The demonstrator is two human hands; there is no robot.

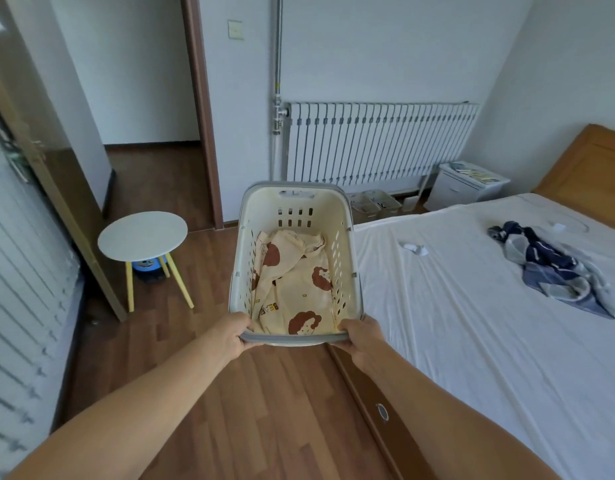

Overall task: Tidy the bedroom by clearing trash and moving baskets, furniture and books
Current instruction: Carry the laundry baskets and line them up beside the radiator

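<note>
A cream laundry basket (294, 199) with a grey rim hangs in the air above the wooden floor, just left of the bed. Inside it lies a cream cloth (292, 292) printed with brown cartoon heads. My left hand (231, 336) grips the near rim at its left corner. My right hand (359, 336) grips the same rim at the right corner. Both arms stretch forward from the bottom of the view.
A bed (472, 323) with a white sheet fills the right side; a blue patterned cloth (555, 271) and a small white item (415, 247) lie on it. A round white stool (143, 235) with yellow legs stands left, near the open door (39, 161). Radiator (378, 143), two small bins (375, 202) and a white nightstand (465, 187) line the far wall.
</note>
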